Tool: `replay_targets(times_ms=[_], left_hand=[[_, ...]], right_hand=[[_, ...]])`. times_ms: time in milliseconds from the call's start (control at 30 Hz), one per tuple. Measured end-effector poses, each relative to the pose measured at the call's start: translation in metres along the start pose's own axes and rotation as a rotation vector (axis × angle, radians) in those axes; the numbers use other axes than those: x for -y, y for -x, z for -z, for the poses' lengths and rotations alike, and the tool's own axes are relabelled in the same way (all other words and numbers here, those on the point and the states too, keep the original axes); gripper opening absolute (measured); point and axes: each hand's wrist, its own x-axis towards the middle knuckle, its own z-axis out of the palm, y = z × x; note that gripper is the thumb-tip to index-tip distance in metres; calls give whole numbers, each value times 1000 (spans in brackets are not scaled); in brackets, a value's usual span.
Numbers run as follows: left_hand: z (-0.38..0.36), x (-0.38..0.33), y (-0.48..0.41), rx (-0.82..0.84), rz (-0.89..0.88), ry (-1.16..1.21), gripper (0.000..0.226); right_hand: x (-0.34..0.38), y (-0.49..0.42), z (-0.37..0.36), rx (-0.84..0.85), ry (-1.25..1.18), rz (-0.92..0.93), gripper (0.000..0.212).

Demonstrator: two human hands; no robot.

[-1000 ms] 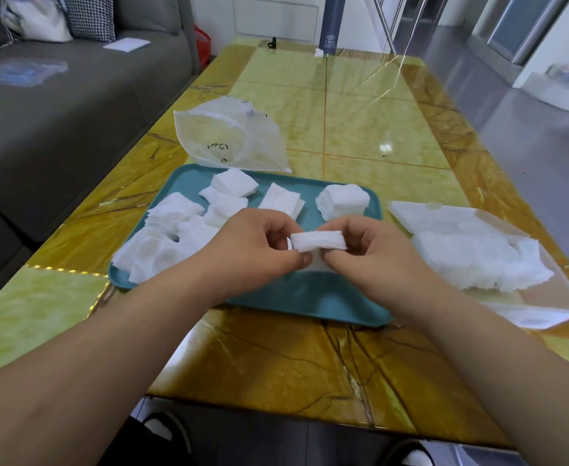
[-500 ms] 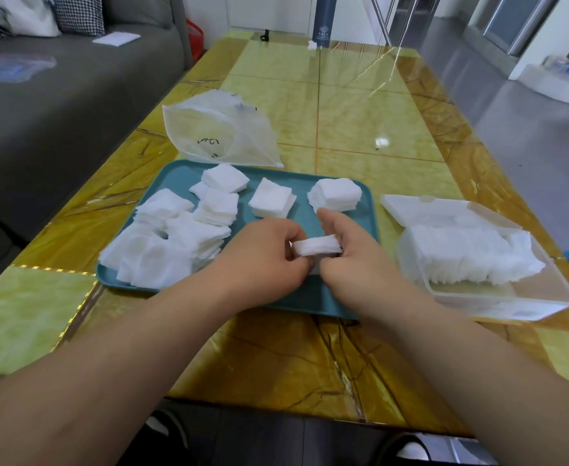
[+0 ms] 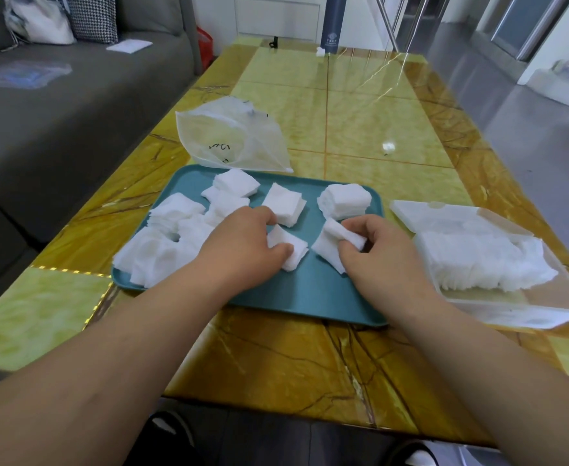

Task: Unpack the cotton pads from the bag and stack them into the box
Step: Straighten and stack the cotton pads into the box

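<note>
left hand: fingers curled round a small stack of white square cotton pads, low over the flat teal plastic tray, near middle.
right hand: pinches a fanned bunch of white pads, just right of the left-hand stack.
pads elsewhere: loose heap on the tray's left, tidy stacks at its far side, a packed row already in the clear rectangular plastic box right of the tray.
bag: translucent plastic bag, crumpled, looks empty, far-left of the tray.
risk 1: right-hand bunch is splayed and held at one corner. Judgement: sheets peel off in transfer.
risk 2: box looks nearly full. Pushing more in likely topples the row or bends the thin walls.
risk 3: glossy yellow marble-pattern table. The light box likely slides if nudged.
materials: pads soft, fibrous and compressible, so they cling and misalign. Tray smooth and rigid with a low rim. Box thin, clear and stiff.
</note>
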Motion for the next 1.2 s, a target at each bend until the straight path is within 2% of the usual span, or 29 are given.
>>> replay_targets(times_ms=[133, 300, 400, 633, 700, 800, 867, 967, 1200], left_hand=[[3, -5, -2, 105, 100, 149, 62], [6, -3, 5, 150, 129, 312, 24], [9, -1, 8, 141, 103, 353, 12], [16, 0, 12, 159, -7, 313, 16], [21, -4, 14, 164, -45, 383, 10], [27, -12, 21, 220, -204, 571, 9], [26, -17, 23, 155, -264, 596, 10], [19, -20, 20, 61, -230, 594, 10], [8, -16, 16, 42, -193, 517, 11]], right_hand=[[-1, 0, 0, 4, -8, 6, 20], [-2, -1, 2, 23, -18, 6, 18], [-1, -1, 2, 66, -3, 12, 19], [-2, -2, 3, 71, 12, 25, 27], [-2, -3, 4, 57, -7, 18, 28], [-2, -5, 9, 60, -21, 34, 26], [-2, -6, 10, 95, -26, 39, 25], [-2, -5, 10, 167, -101, 24, 25], [-4, -5, 10, 232, -212, 33, 27]])
